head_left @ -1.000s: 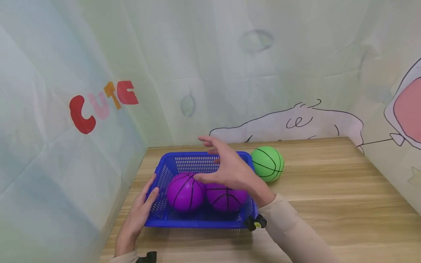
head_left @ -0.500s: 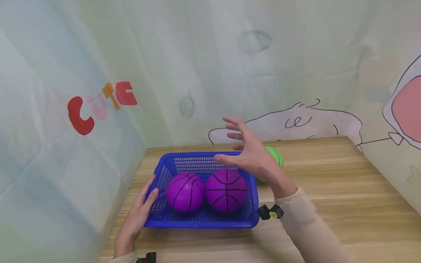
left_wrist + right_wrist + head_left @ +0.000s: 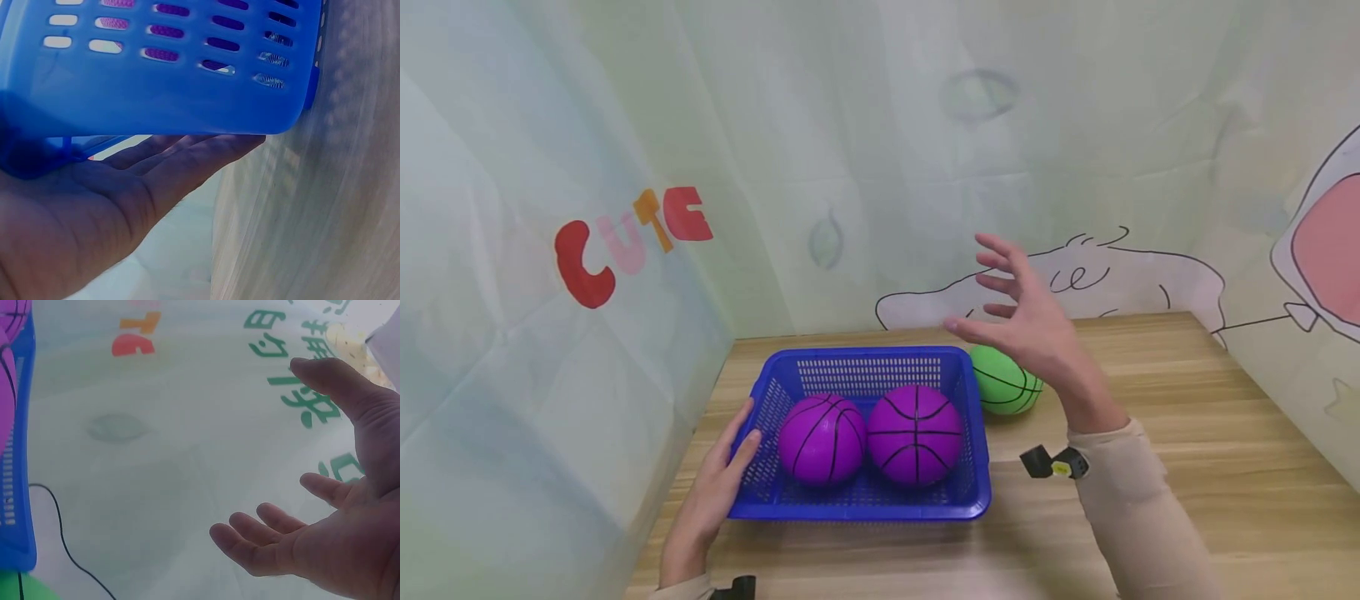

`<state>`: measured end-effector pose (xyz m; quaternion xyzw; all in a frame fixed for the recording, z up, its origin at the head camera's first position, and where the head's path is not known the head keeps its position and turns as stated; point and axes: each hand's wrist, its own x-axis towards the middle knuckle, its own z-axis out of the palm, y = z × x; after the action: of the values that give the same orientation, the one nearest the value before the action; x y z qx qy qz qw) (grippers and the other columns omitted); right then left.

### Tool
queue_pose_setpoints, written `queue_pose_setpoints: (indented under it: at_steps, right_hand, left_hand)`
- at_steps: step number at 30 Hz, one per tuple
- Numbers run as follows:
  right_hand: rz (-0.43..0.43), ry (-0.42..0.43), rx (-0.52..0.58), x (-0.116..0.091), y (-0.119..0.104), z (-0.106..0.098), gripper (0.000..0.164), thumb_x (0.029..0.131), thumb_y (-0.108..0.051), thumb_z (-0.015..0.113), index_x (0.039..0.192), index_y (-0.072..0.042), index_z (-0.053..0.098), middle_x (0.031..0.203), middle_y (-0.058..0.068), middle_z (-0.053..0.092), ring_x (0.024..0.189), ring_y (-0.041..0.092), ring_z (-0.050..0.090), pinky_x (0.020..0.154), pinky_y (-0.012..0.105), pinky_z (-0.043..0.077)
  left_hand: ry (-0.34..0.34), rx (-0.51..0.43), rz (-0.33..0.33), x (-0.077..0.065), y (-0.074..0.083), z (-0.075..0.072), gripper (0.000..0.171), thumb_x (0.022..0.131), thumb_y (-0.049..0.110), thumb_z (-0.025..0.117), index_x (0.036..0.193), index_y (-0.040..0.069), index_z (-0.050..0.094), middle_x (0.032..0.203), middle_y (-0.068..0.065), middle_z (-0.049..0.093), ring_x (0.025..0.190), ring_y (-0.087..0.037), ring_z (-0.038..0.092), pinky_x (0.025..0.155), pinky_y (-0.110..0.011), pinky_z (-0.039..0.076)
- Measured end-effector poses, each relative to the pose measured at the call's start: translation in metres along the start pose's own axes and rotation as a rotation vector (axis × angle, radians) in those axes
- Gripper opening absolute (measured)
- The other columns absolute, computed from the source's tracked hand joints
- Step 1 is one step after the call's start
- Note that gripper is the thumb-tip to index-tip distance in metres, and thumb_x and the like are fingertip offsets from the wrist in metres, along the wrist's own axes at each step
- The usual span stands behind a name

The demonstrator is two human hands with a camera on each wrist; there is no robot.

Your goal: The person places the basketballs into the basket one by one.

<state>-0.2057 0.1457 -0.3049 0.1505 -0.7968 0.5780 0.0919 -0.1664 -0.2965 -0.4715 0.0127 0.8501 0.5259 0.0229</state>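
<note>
A blue plastic basket [image 3: 865, 510] with slotted walls stands on the wooden table. Inside it, side by side, sit two purple balls with black basketball lines, the left ball [image 3: 822, 440] and the right ball [image 3: 915, 435]. My left hand [image 3: 711, 487] holds the basket's left side, thumb at the rim and fingers along the outer wall; in the left wrist view the fingers [image 3: 187, 165] lie against that wall. Raised behind and right of the basket, my right hand [image 3: 1037, 329] is spread and holds nothing. It partly covers a green ball [image 3: 1003, 385] beside the basket's back right corner.
The wood-grain table [image 3: 1187, 433] extends to the right of the basket. Printed fabric walls [image 3: 820, 167] enclose its left, back and right sides, with the left wall close to my left hand. Dark wrist cameras sit on both sleeves.
My right hand has moved right and up, from over the right purple ball to above the green ball. The left hand, basket and balls have stayed in place.
</note>
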Motion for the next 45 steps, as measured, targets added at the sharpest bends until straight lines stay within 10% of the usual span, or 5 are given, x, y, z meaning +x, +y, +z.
queue_pose_setpoints:
  at_steps: [17, 45]
  right_hand:
    - [0.108, 0.101, -0.056, 0.001, 0.037, -0.050, 0.112, 0.091, -0.034, 0.096, 0.177, -0.039, 0.024, 0.181, 0.006, 0.030, 0.163, 0.033, 0.040, 0.127, 0.064, 0.041]
    - [0.377, -0.073, -0.096, 0.005, 0.130, -0.044, 0.125, 0.092, -0.047, 0.093, 0.181, -0.025, 0.009, 0.183, 0.028, 0.015, 0.165, 0.057, 0.023, 0.126, 0.081, 0.028]
  left_hand:
    - [0.003, 0.006, -0.005, -0.001, -0.002, -0.003, 0.070, 0.120, 0.045, 0.045, 0.181, 0.023, 0.017, 0.187, -0.017, 0.012, 0.170, -0.051, 0.010, 0.130, -0.081, 0.012]
    - [0.001, -0.023, 0.015, -0.002, 0.001, 0.000, 0.071, 0.120, 0.042, 0.048, 0.181, 0.021, 0.018, 0.186, -0.018, 0.012, 0.170, -0.051, 0.009, 0.130, -0.082, 0.011]
